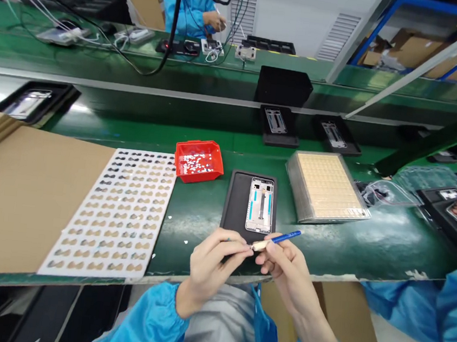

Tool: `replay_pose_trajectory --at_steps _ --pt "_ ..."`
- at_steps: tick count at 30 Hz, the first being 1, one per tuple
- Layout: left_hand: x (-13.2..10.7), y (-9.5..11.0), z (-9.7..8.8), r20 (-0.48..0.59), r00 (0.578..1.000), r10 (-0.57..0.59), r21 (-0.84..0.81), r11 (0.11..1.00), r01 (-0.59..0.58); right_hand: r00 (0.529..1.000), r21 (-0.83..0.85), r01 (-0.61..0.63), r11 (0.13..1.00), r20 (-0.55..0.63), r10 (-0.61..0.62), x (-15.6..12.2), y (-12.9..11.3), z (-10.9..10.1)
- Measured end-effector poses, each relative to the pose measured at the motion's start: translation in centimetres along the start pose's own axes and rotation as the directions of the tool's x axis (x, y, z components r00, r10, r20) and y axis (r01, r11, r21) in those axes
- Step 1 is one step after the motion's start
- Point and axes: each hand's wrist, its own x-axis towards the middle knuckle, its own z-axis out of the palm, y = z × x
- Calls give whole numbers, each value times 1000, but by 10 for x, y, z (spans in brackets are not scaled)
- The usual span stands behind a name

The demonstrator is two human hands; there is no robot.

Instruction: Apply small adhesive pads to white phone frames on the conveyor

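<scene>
My right hand (280,261) grips a pen-like tool (286,237) with a blue shaft and a pale tip end. Its tip meets the fingertips of my left hand (217,257), which pinch something too small to make out. Both hands are over the near edge of a black tray (237,199). In that tray lies a silver phone frame (261,204) with blue strips and a dark flex cable down its middle.
A red bin (198,173) holds small white bits. Left of it lies a white sheet (115,213) with rows of stickers, beside cardboard (26,188). A stack of clear trays (328,187) stands right. Co-workers' hands (214,21) show across the bench and at far right.
</scene>
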Motion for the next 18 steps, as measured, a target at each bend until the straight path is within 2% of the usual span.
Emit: replay_pose_trajectory --at_steps 8,12,15,18 --pt "-4 -2 4 -4 993 121 167 979 -119 998 -16 62 998 -30 -63 0 9 0" --pt "-2 0 3 29 996 90 156 983 -93 995 -68 96 993 -26 -98 0 13 -1" --pt "9 2 -8 71 997 29 145 989 -39 986 -117 147 982 -60 -155 2 11 -7" --pt "36 -13 -33 69 996 60 251 965 -75 956 -262 225 939 -129 -265 6 4 -24"
